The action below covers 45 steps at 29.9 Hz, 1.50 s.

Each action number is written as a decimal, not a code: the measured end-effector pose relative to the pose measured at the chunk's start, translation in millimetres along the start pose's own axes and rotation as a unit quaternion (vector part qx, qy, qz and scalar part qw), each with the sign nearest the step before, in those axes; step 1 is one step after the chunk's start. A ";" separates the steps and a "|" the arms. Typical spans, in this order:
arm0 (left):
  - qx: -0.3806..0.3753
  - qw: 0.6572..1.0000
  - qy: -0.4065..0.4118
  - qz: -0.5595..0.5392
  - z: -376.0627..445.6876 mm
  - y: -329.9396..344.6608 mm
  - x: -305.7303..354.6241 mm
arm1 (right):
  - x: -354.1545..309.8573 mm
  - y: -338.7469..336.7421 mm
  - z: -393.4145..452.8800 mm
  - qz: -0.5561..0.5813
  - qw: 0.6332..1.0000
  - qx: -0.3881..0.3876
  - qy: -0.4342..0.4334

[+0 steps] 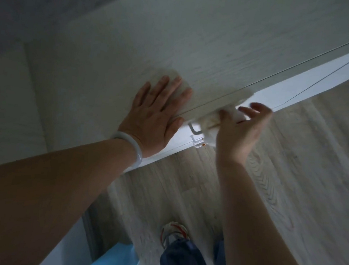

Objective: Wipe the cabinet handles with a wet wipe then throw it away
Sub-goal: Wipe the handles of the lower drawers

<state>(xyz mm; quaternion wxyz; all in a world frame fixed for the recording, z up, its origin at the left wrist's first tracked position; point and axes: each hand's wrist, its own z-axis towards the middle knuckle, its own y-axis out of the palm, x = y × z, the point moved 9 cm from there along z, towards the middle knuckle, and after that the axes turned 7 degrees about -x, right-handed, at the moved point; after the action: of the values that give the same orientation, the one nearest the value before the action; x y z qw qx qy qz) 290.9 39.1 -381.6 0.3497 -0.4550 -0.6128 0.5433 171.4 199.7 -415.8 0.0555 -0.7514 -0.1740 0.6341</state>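
I look down over a white wood-grain cabinet [177, 37]. My left hand [156, 114] lies flat and open on its top near the front edge, with a pale bangle on the wrist. My right hand [241, 129] grips a crumpled white wet wipe [210, 122] and presses it around a white cabinet handle [195, 130] on the cabinet's front face. The wipe covers most of the handle; only its left end shows. A second small clear handle or hook [198, 143] sits just below.
Light wood-pattern floor [293, 164] runs along the cabinet front. My shoe [173, 231] and dark trouser legs stand close to the cabinet. A light blue cloth or bag [116, 260] hangs at the bottom left.
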 end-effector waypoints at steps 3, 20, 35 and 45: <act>0.005 1.000 0.004 -0.002 -0.2 -0.6 -0.3 | 24.4 -4.1 13.8 0.038 0.993 0.014 0.111; -0.048 0.995 0.079 0.036 15.1 -0.3 12.9 | 41.5 32.4 -46.5 0.351 0.863 -0.181 0.314; -0.053 0.995 0.081 0.010 16.7 0.7 8.2 | 187.8 9.3 -43.1 0.113 0.929 -0.129 0.328; -0.033 0.996 0.079 0.001 16.7 0.5 7.9 | 151.6 47.1 13.7 -0.091 0.985 -0.114 0.090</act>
<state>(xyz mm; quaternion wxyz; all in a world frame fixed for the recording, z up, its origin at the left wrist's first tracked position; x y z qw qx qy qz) 272.8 40.7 -385.4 0.3810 -0.5082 -0.6008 0.4854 187.5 204.2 -574.2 0.0419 -0.7878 -0.3072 0.5321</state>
